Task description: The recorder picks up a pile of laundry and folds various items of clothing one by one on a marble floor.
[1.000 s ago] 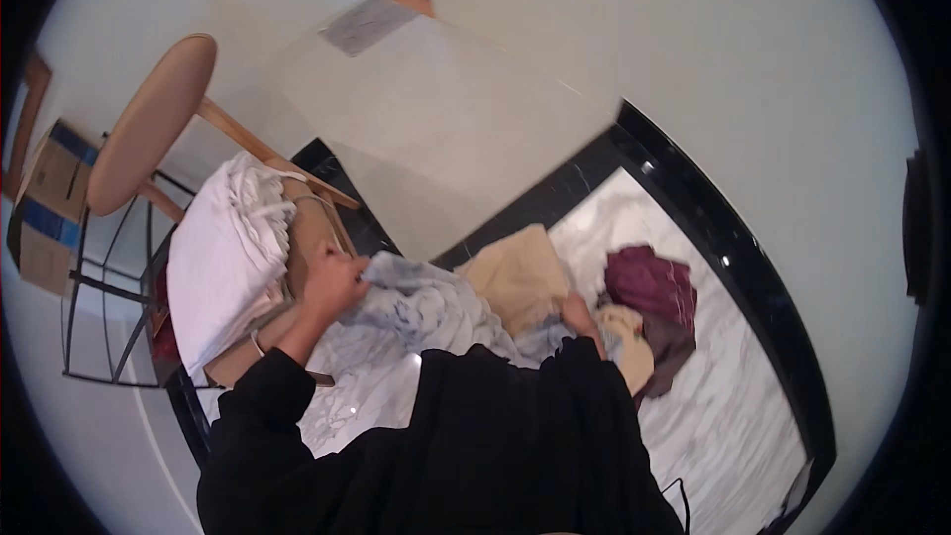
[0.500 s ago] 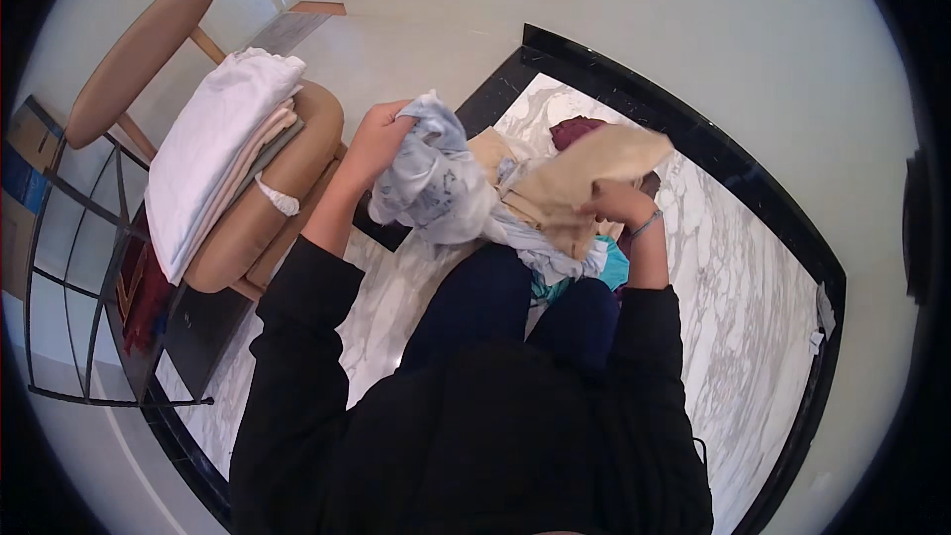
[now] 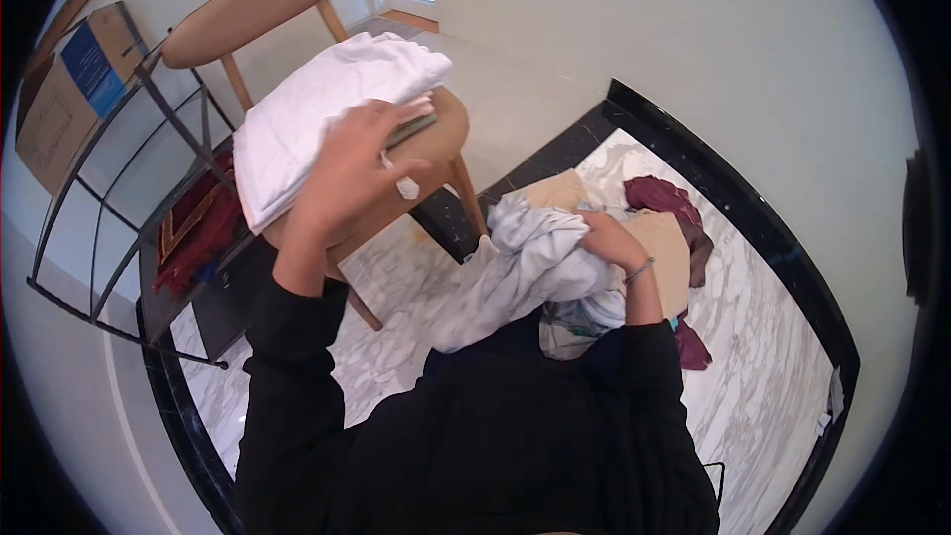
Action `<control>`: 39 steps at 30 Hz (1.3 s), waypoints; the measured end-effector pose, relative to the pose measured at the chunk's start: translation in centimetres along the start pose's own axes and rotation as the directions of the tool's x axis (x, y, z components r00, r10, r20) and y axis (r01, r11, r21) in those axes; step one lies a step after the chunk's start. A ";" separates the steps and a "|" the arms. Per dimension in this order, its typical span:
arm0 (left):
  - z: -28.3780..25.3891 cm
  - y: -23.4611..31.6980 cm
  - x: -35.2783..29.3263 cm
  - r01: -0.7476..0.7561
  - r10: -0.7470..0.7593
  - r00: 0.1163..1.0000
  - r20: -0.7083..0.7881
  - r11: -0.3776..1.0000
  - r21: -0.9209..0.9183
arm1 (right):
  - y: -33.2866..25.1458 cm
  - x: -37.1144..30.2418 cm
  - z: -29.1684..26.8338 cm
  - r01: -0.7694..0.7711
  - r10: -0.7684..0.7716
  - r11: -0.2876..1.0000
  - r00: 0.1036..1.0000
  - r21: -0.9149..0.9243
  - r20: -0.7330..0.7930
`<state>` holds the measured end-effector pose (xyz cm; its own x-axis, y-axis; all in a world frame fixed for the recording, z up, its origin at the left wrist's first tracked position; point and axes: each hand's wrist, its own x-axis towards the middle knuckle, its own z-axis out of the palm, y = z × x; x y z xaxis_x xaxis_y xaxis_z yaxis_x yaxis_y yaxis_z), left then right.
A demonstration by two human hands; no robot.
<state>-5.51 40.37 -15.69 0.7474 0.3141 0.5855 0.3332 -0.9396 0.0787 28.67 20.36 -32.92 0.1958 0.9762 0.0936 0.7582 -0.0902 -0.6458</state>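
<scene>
My left hand (image 3: 362, 173) is open, its thumb spread from the other fingers. It is in front of the chair, overlapping a folded stack of cloth in the picture; whether it touches the stack I cannot tell. A white folded cloth (image 3: 317, 104) tops that stack, with the edges of others showing below. My right hand (image 3: 612, 243) grips a crumpled pale blue-grey cloth (image 3: 530, 263), which hangs over my lap. Beside and beyond this hand are a beige cloth (image 3: 662, 248) and a maroon cloth (image 3: 662, 196).
The wooden chair (image 3: 451, 129) with a tan padded seat stands at the left. Next to it is a black metal rack (image 3: 144, 74) with a cardboard box (image 3: 59, 129) and dark red fabric (image 3: 193, 238). Marble floor (image 3: 753, 337) runs to a black skirting along the wall.
My left hand has let go of the pale blue-grey cloth and moved toward the chair. My right hand has gone from the beige cloth to the pale blue-grey one. The view has swung left.
</scene>
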 end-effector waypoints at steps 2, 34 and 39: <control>0.7 -4.1 -1.9 0.274 -0.278 0.960 -0.044 0.889 0.367 | 0.3 1.0 -0.4 -0.016 0.015 1.000 0.997 0.012 0.080; 3.8 -11.2 -10.3 0.562 -0.518 0.821 -0.240 0.805 0.187 | 2.6 19.4 -1.6 0.224 0.523 0.698 0.490 0.680 -0.697; 4.6 -12.1 -11.0 0.495 -0.441 0.865 -0.238 0.828 0.263 | 16.7 5.5 -1.7 -0.337 0.668 0.737 0.231 0.586 -0.707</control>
<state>-15.12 48.96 -26.74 0.3626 0.6537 0.6642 0.7969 -0.5871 0.1427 43.49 23.86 -41.91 0.9917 0.0252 0.1262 0.1282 -0.2796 -0.9515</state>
